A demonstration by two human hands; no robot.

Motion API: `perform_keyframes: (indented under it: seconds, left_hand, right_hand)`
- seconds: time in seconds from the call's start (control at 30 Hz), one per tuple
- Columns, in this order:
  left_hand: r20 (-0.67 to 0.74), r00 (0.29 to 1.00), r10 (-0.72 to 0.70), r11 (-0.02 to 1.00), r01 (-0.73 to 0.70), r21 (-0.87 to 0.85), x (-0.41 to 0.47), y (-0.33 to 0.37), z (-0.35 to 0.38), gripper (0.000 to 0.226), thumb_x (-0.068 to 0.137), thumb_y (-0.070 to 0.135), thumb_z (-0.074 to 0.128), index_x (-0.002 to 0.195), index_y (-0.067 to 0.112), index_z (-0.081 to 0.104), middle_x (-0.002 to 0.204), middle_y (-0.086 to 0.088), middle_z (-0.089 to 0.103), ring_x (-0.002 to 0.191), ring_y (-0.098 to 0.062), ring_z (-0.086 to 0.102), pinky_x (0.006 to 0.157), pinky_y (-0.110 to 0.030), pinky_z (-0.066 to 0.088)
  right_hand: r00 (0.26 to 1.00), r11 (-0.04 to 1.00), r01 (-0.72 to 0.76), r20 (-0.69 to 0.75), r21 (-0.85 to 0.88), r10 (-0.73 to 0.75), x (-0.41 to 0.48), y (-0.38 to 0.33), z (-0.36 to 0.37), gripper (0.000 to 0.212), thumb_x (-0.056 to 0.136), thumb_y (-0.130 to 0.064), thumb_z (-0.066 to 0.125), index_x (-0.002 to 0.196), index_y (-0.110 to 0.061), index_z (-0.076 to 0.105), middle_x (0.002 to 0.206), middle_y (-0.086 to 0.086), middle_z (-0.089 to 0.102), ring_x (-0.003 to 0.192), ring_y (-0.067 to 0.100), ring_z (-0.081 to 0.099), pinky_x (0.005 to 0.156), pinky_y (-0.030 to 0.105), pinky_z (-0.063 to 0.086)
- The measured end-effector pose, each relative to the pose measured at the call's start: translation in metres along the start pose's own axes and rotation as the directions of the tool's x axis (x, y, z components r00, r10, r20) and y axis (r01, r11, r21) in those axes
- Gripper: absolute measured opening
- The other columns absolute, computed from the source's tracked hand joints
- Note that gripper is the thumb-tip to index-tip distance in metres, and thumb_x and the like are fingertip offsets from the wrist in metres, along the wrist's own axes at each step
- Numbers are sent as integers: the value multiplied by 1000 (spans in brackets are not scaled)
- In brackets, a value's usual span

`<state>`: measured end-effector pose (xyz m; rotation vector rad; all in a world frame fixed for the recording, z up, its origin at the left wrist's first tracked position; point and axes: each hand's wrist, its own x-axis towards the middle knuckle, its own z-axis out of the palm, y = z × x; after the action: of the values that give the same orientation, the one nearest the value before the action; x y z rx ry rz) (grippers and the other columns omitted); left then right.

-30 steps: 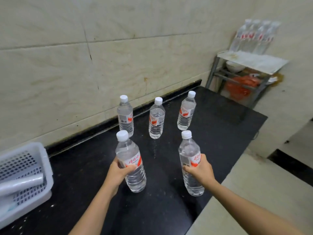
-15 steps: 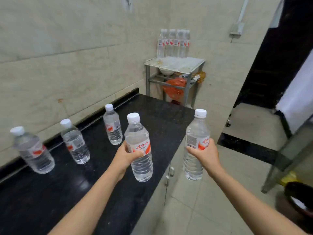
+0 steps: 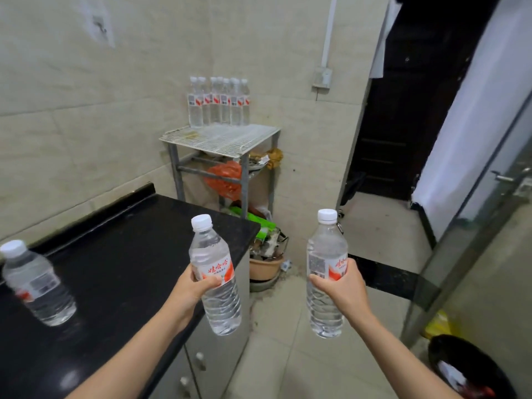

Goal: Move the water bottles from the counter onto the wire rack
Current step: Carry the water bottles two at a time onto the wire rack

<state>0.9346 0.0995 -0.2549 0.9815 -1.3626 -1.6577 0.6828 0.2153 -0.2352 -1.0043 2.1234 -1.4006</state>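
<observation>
My left hand point(image 3: 192, 289) grips a clear water bottle point(image 3: 216, 272) with a white cap and red label, held upright over the counter's right edge. My right hand point(image 3: 342, 286) grips a second such bottle point(image 3: 326, 269), upright above the floor. One more bottle point(image 3: 34, 283) stands on the black counter point(image 3: 121, 249) at the far left. The white wire rack point(image 3: 230, 136) stands ahead in the corner, with several bottles point(image 3: 218, 102) in a row along the back of its top shelf.
Under the rack hang an orange bag point(image 3: 224, 180) and clutter; a clay pot point(image 3: 264, 267) sits on the floor beside the counter's end. A dark doorway point(image 3: 403, 110) and a glass door point(image 3: 489, 226) lie to the right. A black bin point(image 3: 466, 370) is at bottom right.
Both hands lifted their bottles off the counter and carried them right. The view swung toward the rack, which now looks closer; the counter's bottles slid out to the left.
</observation>
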Motion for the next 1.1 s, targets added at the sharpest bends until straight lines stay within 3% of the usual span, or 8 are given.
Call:
perform_keyframes:
  seconds: [0.33, 0.5, 0.6, 0.7, 0.77, 0.87, 0.97, 1.1]
  left_hand:
    - [86, 994, 67, 994, -74, 80, 153, 27, 24, 72, 34, 32, 74, 102, 23, 55, 103, -4, 66, 96, -19, 63, 73, -26, 48]
    - [94, 982, 167, 984, -171, 41, 252, 56, 31, 101, 27, 36, 86, 117, 2, 54, 108, -16, 67, 88, -19, 67, 67, -17, 56]
    - [97, 977, 190, 981, -192, 10, 296, 81, 36, 87, 38, 24, 80, 117, 0, 53, 111, -25, 65, 85, -22, 66, 64, -20, 56]
    - [107, 975, 192, 981, -194, 11, 327, 112, 32, 90, 32, 33, 82, 114, 6, 56, 97, -19, 70, 80, -33, 63, 56, -30, 51]
    - [115, 975, 191, 981, -192, -4, 342, 135, 26, 91, 25, 31, 84, 110, 8, 58, 88, -10, 74, 75, -24, 69, 54, -28, 55]
    - [48, 968, 245, 969, -244, -28, 367, 164, 16, 88, 19, 28, 89, 101, 14, 60, 76, -1, 76, 64, -12, 71, 50, -23, 55]
    - [-88, 939, 331, 943, -333, -8, 395, 179, -3, 99, 9, 42, 89, 99, 14, 60, 76, 3, 76, 68, -8, 71, 58, -17, 56]
    - [-249, 886, 390, 920, -388, 60, 432, 186, -28, 76, 43, 13, 76, 115, 4, 54, 91, -5, 72, 72, -7, 70, 68, -20, 57]
  right_hand:
    - [1000, 1000, 23, 18, -17, -23, 156, -12, -11, 55, 59, -26, 81, 104, -14, 51, 98, 3, 65, 90, 21, 63, 83, 41, 53]
    - [993, 993, 117, 10, 3, -117, 257, -65, -8, 50, 62, -16, 81, 102, -17, 50, 93, -5, 62, 87, 14, 61, 75, 31, 49]
    - [988, 988, 150, 39, 34, -151, 300, -83, 3, 43, 65, -10, 79, 91, -25, 48, 87, -9, 60, 80, 4, 59, 64, 21, 46]
    - [982, 985, 164, 90, 55, -169, 333, -91, 16, 41, 67, -8, 79, 85, -30, 49, 86, -11, 62, 79, 3, 59, 61, 18, 44]
    - [978, 984, 167, 112, 69, -174, 357, -98, 25, 40, 66, -9, 79, 86, -31, 51, 87, -11, 63, 81, 4, 61, 63, 19, 45]
    - [969, 974, 195, 133, 117, -210, 398, -110, 39, 38, 67, -9, 79, 89, -29, 55, 88, -12, 66, 80, 5, 63, 67, 22, 48]
    - [953, 958, 236, 155, 160, -260, 445, -124, 58, 38, 66, -6, 79, 93, -24, 58, 86, -10, 67, 79, 6, 64, 67, 22, 49]
    - [920, 927, 299, 188, 226, -343, 527, -152, 101, 39, 63, -8, 80, 92, -20, 58, 90, -2, 68, 83, 15, 65, 77, 34, 52]
